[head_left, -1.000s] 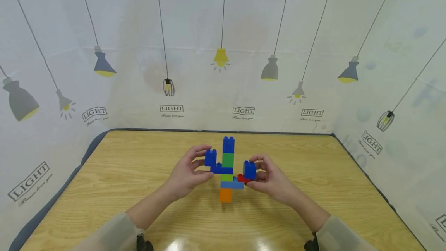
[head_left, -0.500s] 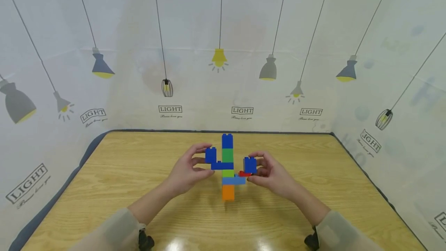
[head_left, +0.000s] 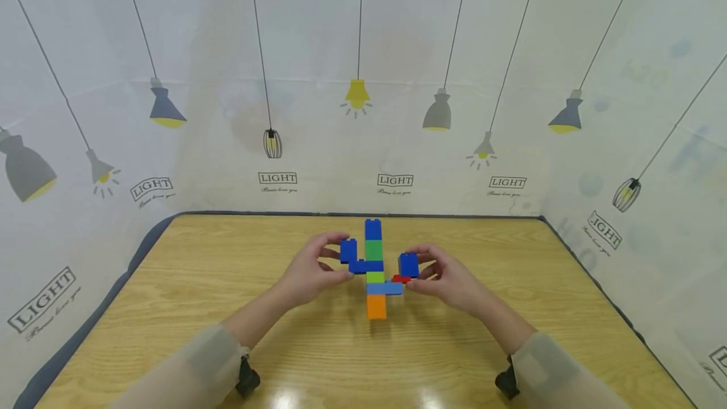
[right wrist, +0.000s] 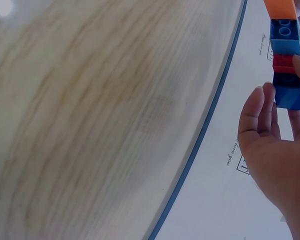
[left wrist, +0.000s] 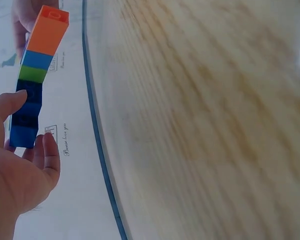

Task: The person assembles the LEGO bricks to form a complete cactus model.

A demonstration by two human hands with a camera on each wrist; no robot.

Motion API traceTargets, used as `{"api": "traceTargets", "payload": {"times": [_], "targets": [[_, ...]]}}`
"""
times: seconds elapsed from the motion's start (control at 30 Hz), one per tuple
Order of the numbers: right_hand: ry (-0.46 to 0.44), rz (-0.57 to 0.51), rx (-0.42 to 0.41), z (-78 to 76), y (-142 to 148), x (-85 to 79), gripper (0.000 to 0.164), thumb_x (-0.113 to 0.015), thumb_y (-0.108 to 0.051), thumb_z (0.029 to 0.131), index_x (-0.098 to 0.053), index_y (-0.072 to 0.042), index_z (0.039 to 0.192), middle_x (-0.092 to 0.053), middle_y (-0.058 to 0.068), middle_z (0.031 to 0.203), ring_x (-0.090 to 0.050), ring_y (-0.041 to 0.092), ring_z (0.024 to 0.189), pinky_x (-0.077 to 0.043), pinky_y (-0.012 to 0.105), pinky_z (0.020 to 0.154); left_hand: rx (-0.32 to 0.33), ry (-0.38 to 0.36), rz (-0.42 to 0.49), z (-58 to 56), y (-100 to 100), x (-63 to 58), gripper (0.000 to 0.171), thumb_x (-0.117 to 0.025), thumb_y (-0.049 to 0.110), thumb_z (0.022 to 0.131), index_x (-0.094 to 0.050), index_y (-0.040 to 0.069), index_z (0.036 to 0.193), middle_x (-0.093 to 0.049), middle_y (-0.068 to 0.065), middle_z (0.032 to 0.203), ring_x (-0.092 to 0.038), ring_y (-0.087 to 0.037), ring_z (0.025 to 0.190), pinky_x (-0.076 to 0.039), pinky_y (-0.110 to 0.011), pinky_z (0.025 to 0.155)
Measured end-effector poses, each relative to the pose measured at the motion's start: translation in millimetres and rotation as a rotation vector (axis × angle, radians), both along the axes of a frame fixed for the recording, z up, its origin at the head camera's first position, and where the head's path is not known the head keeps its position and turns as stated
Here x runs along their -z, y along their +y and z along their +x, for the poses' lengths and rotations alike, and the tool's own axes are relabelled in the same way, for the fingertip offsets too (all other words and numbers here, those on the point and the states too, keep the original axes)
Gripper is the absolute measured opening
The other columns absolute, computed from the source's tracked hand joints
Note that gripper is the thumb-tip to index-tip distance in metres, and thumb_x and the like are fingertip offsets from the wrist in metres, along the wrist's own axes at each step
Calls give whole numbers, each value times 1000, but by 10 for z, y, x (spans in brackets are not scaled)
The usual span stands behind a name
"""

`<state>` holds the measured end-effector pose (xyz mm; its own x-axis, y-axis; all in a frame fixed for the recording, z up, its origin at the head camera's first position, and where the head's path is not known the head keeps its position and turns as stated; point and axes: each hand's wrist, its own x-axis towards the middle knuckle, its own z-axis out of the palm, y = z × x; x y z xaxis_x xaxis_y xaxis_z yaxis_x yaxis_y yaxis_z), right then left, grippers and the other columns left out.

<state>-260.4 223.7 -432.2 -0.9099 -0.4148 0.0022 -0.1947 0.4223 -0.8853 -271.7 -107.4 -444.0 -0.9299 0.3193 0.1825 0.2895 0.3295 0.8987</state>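
Note:
Between the two hands a tower of toy building blocks stands upright in the head view, held up above the table. At its foot is an orange block [head_left: 377, 307], then a light blue one [head_left: 384, 288], a lime one, a dark blue arm, a green block [head_left: 373, 250] and a dark blue top. My left hand [head_left: 309, 273] pinches the left blue branch [head_left: 349, 251], thumb below and fingers behind. On the other side my right hand [head_left: 451, 276] grips the right blue block [head_left: 408, 265], its thumb by the red piece [head_left: 401, 279]. The orange block's hollow underside [left wrist: 54, 15] shows in the left wrist view.
A wooden table [head_left: 227, 283] spreads under both arms, with a dark edging along its far side. Behind it rises a pale curtain [head_left: 318, 49] printed with lamps. Dark straps [head_left: 247, 377] sit at the sleeve cuffs.
Both hands still hold the block tower. It has shifted slightly up and to the right in the head view, and its base now sits farther from the viewer. The camera view dipped a little.

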Motion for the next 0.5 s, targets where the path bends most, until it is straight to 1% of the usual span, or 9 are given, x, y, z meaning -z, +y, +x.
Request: {"api": "traceTargets", "payload": {"times": [0.1,0.23,0.4,0.5], "targets": [[0,29,20,-45,2,22,58,-85,-23,99,-58,-18,150,-62,21,142,-69,27,108,-63,37,92,1,-15,-8,-59,1,47,71,-91,14,91,-59,15,155,-58,-14,151,-67,-32,123,-62,-45,100],[-15,62,46,-111,-14,48,59,-86,-24,98,-59,-19,150,-62,19,143,-69,26,105,-62,37,91,-3,-37,-32,-143,-2,114,69,-91,15,91,-60,17,153,-59,-14,151,-67,-35,124,-63,-43,98],[-36,94,72,-172,-36,68,63,-87,-26,97,-58,-19,152,-63,18,145,-67,25,104,-62,36,89,-8,-66,-44,-244,24,170,70,-91,12,90,-60,16,153,-60,-13,150,-69,-30,120,-65,-38,91],[-48,111,78,-212,-44,86,61,-88,-26,96,-59,-19,150,-63,18,146,-68,25,105,-62,36,89,-7,-81,-49,-285,29,191,71,-91,10,90,-60,14,154,-62,-13,148,-69,-23,110,-63,-33,84]]}}
